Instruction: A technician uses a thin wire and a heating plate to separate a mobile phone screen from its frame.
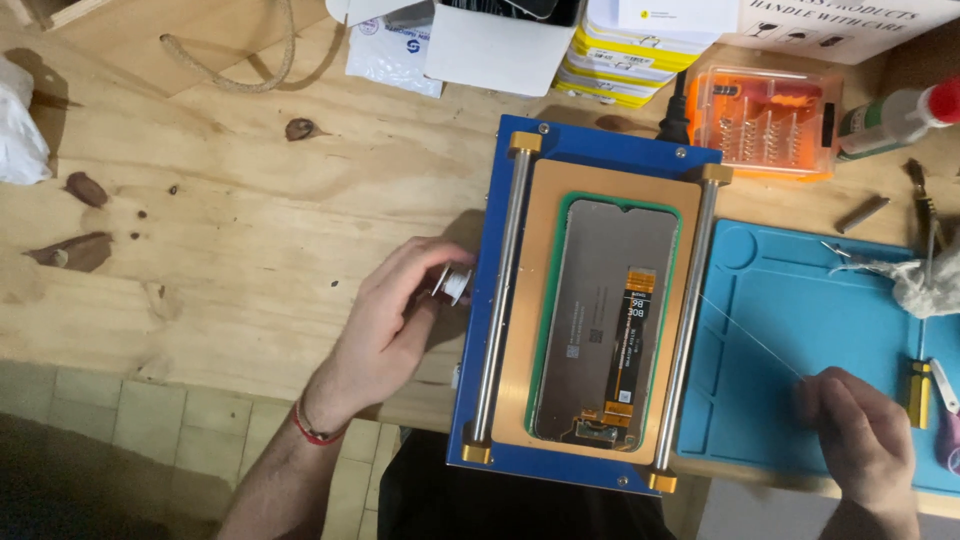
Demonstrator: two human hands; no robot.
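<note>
— While the thin wire (745, 335) runs tight to the right of the blue machine (590, 150), who holds it?

— The right hand (860, 435) pinches one end with its fingers closed, over the blue mat (780, 290) just right of the machine. I cannot see where the wire's other end goes.

— And the left hand (395, 320)?

— It is just left of the machine. Its fingers are closed on a small white spool (453, 284) that almost touches the machine's side.

— What lies on the machine?

— A phone screen (600, 320) lies in the middle, inside a green frame, between two silver rods (500, 300).

— What is behind the machine?

— An orange box of screwdriver bits (768, 122) and some yellow and white boxes (630, 50).

— And far right of it?

— A yellow screwdriver (919, 385) and a white rag (925, 285) on the mat. All of it sits on a wooden table (250, 200).
</note>
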